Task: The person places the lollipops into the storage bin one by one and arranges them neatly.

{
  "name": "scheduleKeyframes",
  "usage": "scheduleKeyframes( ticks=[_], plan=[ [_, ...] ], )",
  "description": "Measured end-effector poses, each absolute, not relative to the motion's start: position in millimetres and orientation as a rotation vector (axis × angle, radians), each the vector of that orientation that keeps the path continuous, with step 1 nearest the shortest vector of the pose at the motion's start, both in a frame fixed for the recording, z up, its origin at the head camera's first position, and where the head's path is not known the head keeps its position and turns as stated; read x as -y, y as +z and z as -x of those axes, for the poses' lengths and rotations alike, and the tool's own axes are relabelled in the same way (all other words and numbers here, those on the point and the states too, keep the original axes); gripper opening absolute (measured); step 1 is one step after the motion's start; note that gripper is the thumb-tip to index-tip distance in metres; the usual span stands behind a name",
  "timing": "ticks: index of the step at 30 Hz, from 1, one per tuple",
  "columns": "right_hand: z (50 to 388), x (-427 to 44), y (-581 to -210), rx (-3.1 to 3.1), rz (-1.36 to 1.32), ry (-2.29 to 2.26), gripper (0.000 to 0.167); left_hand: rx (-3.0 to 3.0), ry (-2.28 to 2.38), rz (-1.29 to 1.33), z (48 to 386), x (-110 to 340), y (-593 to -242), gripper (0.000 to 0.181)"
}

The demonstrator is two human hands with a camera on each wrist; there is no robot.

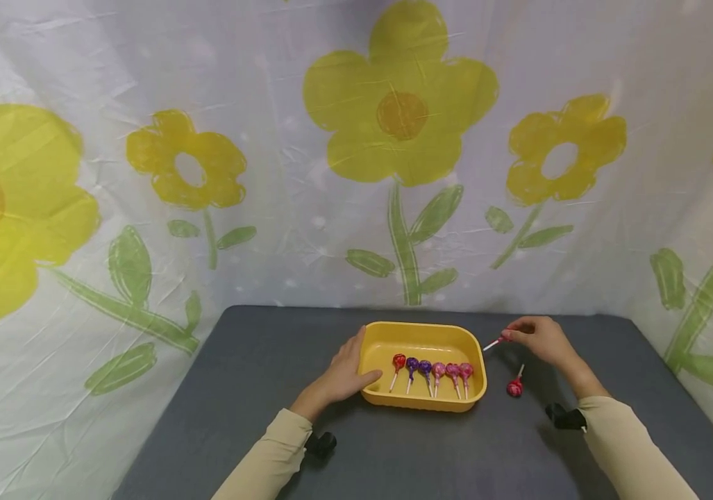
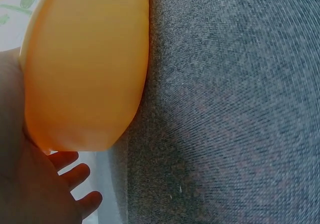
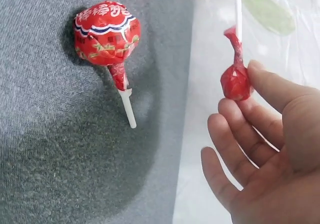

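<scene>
A yellow plastic tray (image 1: 423, 401) lies on the table, and my left hand (image 1: 345, 371) holds its left end, thumb over the rim and fingers along the outer wall. Inside, several wrapped lollipops stand in a row: a red lollipop (image 1: 398, 360) leftmost, then two purple ones, then pink ones to the right. Beyond the tray's right end, my right hand (image 1: 540, 340) pinches a red lollipop (image 3: 235, 84) by its candy head, the white stick pointing toward the tray. Another red lollipop (image 3: 106, 34) lies on the table below that hand, its stick pointing away from me.
The dark grey table (image 1: 256, 389) reaches back to a white curtain (image 1: 294, 229) printed with yellow flowers. Each wrist wears a black strapped device, such as the right wrist device (image 1: 565, 417).
</scene>
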State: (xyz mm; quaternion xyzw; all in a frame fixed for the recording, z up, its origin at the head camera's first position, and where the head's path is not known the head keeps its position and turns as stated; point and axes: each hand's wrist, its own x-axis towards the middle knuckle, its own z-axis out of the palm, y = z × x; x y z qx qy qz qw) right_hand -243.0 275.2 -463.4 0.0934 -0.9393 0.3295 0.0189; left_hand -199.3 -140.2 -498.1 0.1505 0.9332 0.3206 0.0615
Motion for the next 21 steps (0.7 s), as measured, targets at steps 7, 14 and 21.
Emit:
scheduleKeyframes(
  ticks=[7,14,21],
  plan=[
    [244.3,-272.2,-460.5,2.893,-0.279,1.178,0.043,-2.821,0.97,-0.44,198.6,139.7,-497.2,0.096],
    [245.4,-255.5,-451.9,2.928,-0.435,1.287,0.043,-2.836,0.966,-0.44,201.8,139.8,-497.6,0.096],
    [247.4,-237.3,-446.0,2.971,-0.557,1.358,0.036,-2.827,0.971,-0.442,201.1,139.8,-498.2,0.096]
  ],
)
